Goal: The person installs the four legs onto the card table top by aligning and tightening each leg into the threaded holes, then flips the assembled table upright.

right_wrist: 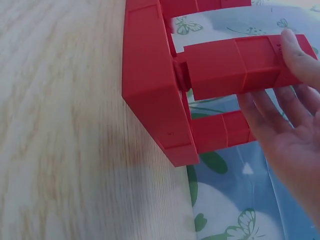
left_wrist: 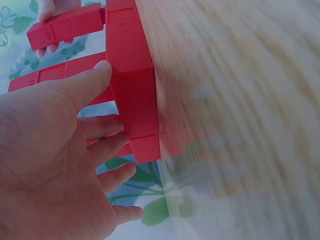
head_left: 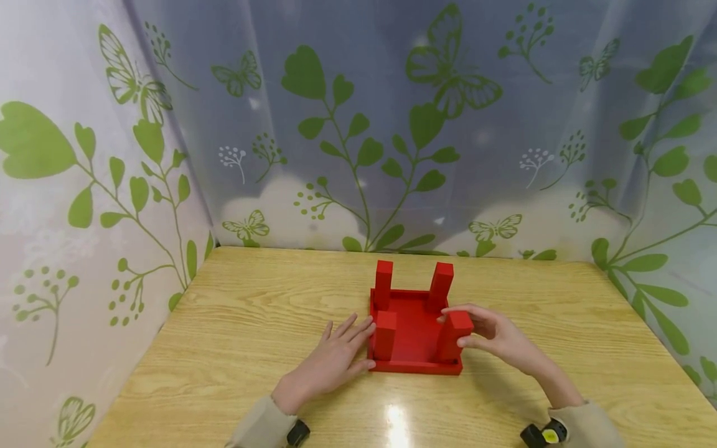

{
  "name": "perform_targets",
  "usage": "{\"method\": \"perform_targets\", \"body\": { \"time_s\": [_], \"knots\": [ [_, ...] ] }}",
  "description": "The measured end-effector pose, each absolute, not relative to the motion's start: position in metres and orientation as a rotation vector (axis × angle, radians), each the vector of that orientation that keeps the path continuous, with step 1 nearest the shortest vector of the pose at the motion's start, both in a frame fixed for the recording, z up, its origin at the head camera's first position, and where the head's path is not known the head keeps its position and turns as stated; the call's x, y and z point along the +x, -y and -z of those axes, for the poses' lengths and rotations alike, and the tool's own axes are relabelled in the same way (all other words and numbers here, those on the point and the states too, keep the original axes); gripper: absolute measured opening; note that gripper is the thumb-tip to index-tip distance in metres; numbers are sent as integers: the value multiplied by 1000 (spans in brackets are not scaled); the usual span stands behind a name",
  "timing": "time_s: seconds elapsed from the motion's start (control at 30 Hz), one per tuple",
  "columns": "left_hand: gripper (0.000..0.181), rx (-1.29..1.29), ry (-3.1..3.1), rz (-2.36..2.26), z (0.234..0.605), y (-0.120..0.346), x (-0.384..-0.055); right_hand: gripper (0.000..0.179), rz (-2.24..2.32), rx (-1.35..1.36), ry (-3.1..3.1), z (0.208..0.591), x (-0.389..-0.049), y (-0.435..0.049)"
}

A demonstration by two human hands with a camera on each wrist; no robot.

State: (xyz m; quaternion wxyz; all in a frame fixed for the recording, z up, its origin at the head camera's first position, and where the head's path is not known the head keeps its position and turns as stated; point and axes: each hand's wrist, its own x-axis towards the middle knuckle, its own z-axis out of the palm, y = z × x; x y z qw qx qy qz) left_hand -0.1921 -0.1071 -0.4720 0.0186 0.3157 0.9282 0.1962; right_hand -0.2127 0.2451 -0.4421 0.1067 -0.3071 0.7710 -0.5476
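Note:
A shallow red square base (head_left: 417, 368) lies on the table with a red post standing at each corner. My right hand (head_left: 504, 341) holds the near right post (head_left: 455, 339) close to its top, thumb on one side and fingers on the other. In the right wrist view, a narrow neck (right_wrist: 183, 72) shows between this post and the base. My left hand (head_left: 332, 362) rests along the base's left side with fingers spread and fairly straight; its thumb meets the front left corner. Beside it stands the near left post (head_left: 384, 337). The far left post (head_left: 383, 286) and far right post (head_left: 440, 287) are upright.
The wood-grain table (head_left: 252, 311) runs back to a patterned curtain (head_left: 358, 124) with green leaves and butterflies. Another curtain panel (head_left: 84, 249) borders the left side. Dark bands with devices (head_left: 543, 434) sit at both wrists.

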Motion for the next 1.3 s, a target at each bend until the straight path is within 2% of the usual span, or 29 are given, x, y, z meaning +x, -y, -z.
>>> {"method": "perform_targets", "body": {
  "time_s": [0.43,0.8,1.07,1.3],
  "knots": [
    [64,981,-2882,-612,472,107,-192,52,1600,-1020,-2130,439,-215,-251],
    [64,987,-2887,-601,476,107,-194,55,1583,-801,-2376,441,-211,-242],
    [64,983,-2880,-609,475,107,-194,45,1539,-765,-2553,442,-211,-231],
    [64,978,-2880,-605,476,108,-194,44,1556,-715,-2615,443,-209,-226]
  ]
}}
